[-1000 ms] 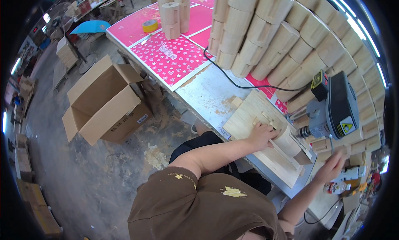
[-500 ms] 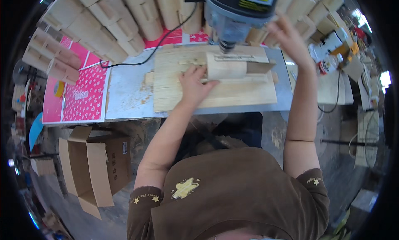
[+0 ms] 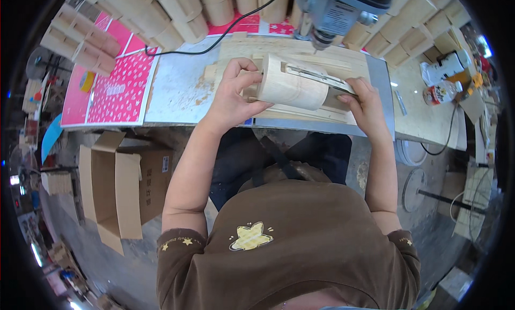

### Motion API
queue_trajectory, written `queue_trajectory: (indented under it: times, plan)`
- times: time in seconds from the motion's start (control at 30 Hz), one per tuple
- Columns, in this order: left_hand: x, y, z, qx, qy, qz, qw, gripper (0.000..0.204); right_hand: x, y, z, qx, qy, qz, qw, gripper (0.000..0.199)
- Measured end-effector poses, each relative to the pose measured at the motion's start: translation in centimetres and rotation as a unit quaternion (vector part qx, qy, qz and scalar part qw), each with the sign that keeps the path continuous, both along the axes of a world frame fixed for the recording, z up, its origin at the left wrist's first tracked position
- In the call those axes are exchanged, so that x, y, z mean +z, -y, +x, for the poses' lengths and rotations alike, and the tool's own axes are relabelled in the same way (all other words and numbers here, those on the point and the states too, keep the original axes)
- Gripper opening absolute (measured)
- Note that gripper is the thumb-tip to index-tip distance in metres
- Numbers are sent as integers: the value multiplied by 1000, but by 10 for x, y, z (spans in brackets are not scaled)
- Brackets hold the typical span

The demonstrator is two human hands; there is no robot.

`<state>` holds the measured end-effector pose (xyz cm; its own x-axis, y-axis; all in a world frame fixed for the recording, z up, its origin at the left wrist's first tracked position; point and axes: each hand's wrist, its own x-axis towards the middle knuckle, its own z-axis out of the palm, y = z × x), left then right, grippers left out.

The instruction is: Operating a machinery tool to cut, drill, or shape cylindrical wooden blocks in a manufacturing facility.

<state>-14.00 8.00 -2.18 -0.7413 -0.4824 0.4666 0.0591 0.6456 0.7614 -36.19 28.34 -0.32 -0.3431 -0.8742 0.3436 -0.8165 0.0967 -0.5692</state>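
A pale wooden cylinder (image 3: 298, 90) with a slot cut in its side is tilted above the board on the bench. My left hand (image 3: 233, 95) grips its left end, thumb below and fingers over the rim. Along the cylinder's upper side lies a long, thin light strip (image 3: 319, 76). The strip's right end is pinched between the thumb and fingers of my right hand (image 3: 369, 103). Just behind the cylinder hangs the chuck of a drill press (image 3: 323, 40), with a thin bit pointing down. Whatever sits inside the cylinder is hidden.
Stacks of similar slotted wooden cylinders (image 3: 188, 12) line the back of the bench. A black cable (image 3: 214, 46) curves across it. Yellow tape (image 3: 87, 82) lies at the left, a plastic bottle (image 3: 442, 92) at the right. An open cardboard box (image 3: 129, 186) stands on the floor.
My right hand has come down from beside the drill press to the strip. The cylinder, level on the board before, is now tilted, its right end nearer me. My left hand has stayed at its left end.
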Motion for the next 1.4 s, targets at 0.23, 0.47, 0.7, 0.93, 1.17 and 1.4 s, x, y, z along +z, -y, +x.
queue_trajectory:
  times: [0.23, 0.47, 0.7, 0.93, 1.17, 1.4]
  plan:
    - [26, 56, 91, 94, -18, 184, 978, 30, -1, -29, -9, -34, -57, 22, 998, 25]
    - [39, 103, 140, 256, -25, 339, 905, 27, -5, -31, -8, -45, -30, 35, 998, 29]
    - [36, 131, 172, 481, 162, -12, 862, 45, -9, -35, -6, -50, -53, 6, 997, 30]
    - [15, 226, 247, 587, 170, -109, 784, 50, -14, -35, -3, -69, -70, 20, 995, 34]
    - [126, 328, 271, 593, 122, -230, 762, 47, -11, -36, 0, -132, -62, 57, 988, 37]
    - [173, 457, 264, 578, 175, -384, 698, 41, 3, -29, 8, -161, 9, 98, 982, 34]
